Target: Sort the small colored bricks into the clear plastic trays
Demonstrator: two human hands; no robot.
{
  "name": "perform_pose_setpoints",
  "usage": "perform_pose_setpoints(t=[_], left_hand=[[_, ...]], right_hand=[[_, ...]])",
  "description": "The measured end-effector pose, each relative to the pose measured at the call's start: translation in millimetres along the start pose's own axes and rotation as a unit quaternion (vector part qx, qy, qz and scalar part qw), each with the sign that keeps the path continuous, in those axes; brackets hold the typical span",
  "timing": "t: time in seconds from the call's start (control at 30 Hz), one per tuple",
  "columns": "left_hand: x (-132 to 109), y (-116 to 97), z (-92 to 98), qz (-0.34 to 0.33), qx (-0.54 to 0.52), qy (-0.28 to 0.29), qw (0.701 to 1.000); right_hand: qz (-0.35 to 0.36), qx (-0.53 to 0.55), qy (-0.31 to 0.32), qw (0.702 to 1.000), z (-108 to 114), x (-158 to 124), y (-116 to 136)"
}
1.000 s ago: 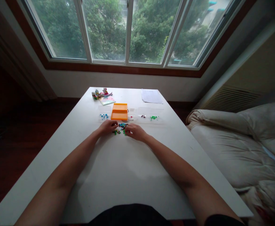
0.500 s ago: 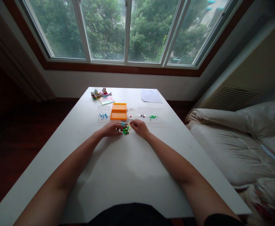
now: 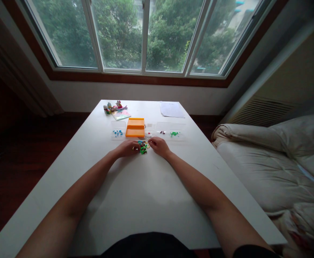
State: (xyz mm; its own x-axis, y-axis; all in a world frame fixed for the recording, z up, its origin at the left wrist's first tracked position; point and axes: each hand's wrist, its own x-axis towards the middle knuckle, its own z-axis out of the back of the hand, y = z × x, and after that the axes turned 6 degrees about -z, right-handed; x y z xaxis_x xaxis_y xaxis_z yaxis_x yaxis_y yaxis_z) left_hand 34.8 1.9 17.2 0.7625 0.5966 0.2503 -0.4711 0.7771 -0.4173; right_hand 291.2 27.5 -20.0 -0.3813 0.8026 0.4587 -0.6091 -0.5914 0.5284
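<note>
A small pile of mixed green, brown, blue and yellow toy bricks (image 3: 143,148) lies on the white table between my hands. My left hand (image 3: 127,148) curls over the pile's left side, its fingers bent inward among the pieces. At the right edge of the pile is my right hand (image 3: 159,146), with thumb and fingers drawn together in a pinch. Whatever either hand's fingertips hold is too small or hidden to name. Just behind the pile stands an open orange box (image 3: 135,128).
Clear trays flank the box: blue pieces (image 3: 117,133) at left, a red piece (image 3: 149,133), brown pieces (image 3: 162,132) and green pieces (image 3: 174,134) at right. Small figures (image 3: 114,107), a pastel card (image 3: 121,114) and white paper (image 3: 172,109) lie at the table's (image 3: 146,200) far end.
The fingers of my left hand have closed slightly at the pile's left side. My right hand has barely moved, and the trays look the same.
</note>
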Motion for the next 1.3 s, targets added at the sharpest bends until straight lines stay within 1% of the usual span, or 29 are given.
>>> perform_pose_setpoints(t=[0.1, 0.17, 0.2, 0.27, 0.33, 0.37, 0.43, 0.5, 0.57, 0.63, 0.73, 0.87, 0.97, 1.13, 1.2, 1.3], left_hand=[[-2, 9, 0.8, 0.038, 0.014, -0.055, 0.998], [-6, 18, 4.3, 0.090, 0.036, -0.120, 0.988], [-9, 23, 6.8, 0.123, 0.048, -0.158, 0.979], [-16, 34, 12.9, 0.196, 0.071, -0.236, 0.949], [-24, 46, 18.9, 0.265, 0.081, -0.292, 0.915], [-28, 52, 21.5, 0.300, 0.086, -0.314, 0.897], [-37, 63, 25.3, 0.353, 0.088, -0.339, 0.867], [-44, 71, 27.0, 0.386, 0.091, -0.356, 0.846], [-49, 76, 27.0, 0.406, 0.092, -0.363, 0.833], [-50, 77, 26.1, 0.413, 0.090, -0.362, 0.831], [-47, 74, 23.4, 0.401, 0.085, -0.351, 0.842], [-41, 70, 18.1, 0.372, 0.094, -0.335, 0.861], [-37, 68, 13.3, 0.351, 0.103, -0.318, 0.875], [-33, 62, 6.7, 0.301, 0.096, -0.273, 0.909], [-30, 59, 5.5, 0.287, 0.093, -0.258, 0.918], [-28, 57, 5.2, 0.273, 0.088, -0.244, 0.926]], right_hand=[[0.000, -0.002, 0.002, 1.000, 0, 1, 2], [0.002, -0.004, 0.004, 1.000, 0, 1, 3], [0.005, -0.005, 0.005, 1.000, 1, 1, 4], [0.011, -0.008, 0.009, 1.000, 0, 0, 6], [0.016, -0.013, 0.013, 1.000, 0, 0, 8], [0.019, -0.015, 0.014, 1.000, 0, 0, 9], [0.027, -0.019, 0.018, 0.999, -1, -1, 12], [0.043, -0.023, 0.026, 0.998, -2, -1, 17], [0.067, -0.031, 0.040, 0.996, -3, -1, 24], [0.098, -0.043, 0.061, 0.992, -5, -1, 33], [0.140, -0.067, 0.089, 0.984, -11, -3, 48], [0.171, -0.099, 0.113, 0.974, -20, -9, 62], [0.174, -0.108, 0.121, 0.971, -22, -11, 65], [0.177, -0.093, 0.122, 0.972, -19, -11, 64], [0.171, -0.089, 0.113, 0.975, -21, -11, 64], [0.142, -0.101, 0.089, 0.981, -26, -11, 66]])
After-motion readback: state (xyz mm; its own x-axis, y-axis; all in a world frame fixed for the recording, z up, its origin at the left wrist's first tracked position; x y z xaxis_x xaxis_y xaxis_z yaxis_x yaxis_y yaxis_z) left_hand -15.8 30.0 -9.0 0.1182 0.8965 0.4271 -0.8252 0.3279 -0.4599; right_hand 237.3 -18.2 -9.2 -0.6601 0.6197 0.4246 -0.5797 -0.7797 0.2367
